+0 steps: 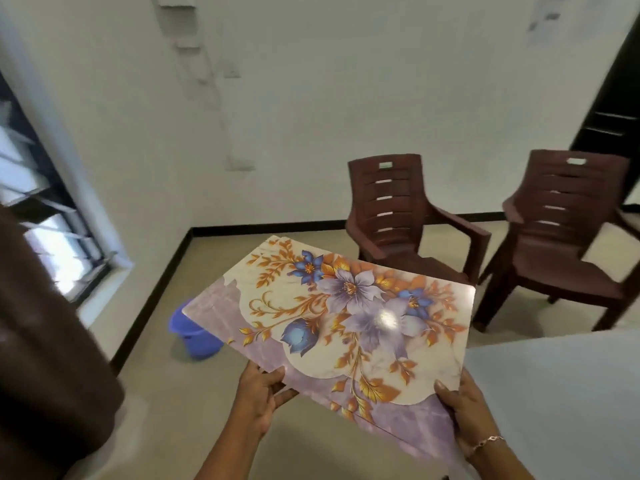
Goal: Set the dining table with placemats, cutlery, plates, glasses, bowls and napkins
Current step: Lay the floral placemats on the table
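A pale tabletop is showing only its near left corner at the lower right, with no setting lying on that part, and two brown plastic chairs are standing on the floor beyond it. A glossy floral placemat is hanging tilted in the air just left of that corner, not touching it, with the left grip pinching its near left corner and the right grip grasping its near right edge, thumb on top. The task is seemingly only beginning: this placemat is waiting to be laid, and no cutlery, plates, glasses, bowls or napkins are showing anywhere.
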Available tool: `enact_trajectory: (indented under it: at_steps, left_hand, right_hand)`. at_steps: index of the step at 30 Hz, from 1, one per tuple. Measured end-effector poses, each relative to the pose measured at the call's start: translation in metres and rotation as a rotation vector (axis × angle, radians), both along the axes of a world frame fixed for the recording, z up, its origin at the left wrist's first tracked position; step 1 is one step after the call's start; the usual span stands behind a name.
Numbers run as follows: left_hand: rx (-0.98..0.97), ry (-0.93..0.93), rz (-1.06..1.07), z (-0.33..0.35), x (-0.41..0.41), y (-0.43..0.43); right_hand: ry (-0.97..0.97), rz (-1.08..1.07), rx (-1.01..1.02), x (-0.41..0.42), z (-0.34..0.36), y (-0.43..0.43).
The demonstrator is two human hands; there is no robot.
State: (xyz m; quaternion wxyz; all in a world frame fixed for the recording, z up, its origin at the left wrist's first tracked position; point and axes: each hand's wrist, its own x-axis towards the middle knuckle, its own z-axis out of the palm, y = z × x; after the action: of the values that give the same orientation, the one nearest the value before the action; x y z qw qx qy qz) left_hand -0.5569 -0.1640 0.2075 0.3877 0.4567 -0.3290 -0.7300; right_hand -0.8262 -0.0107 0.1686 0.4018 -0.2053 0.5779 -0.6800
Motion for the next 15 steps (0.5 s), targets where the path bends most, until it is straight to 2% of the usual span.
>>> enact_trajectory:
  at_steps: [6,15]
  left_hand:
    - [0.003,-0.028,-0.251,0.007,-0.107,-0.109]
    - [-0.053,-0.073,-0.657,-0.002,-0.307,-0.187]
  right_hand:
    - [0.016,-0.212,0.016,-0.06,0.008,-0.048]
    - [-0.004,-0.638,0.024,-0.158,-0.024,-0.056]
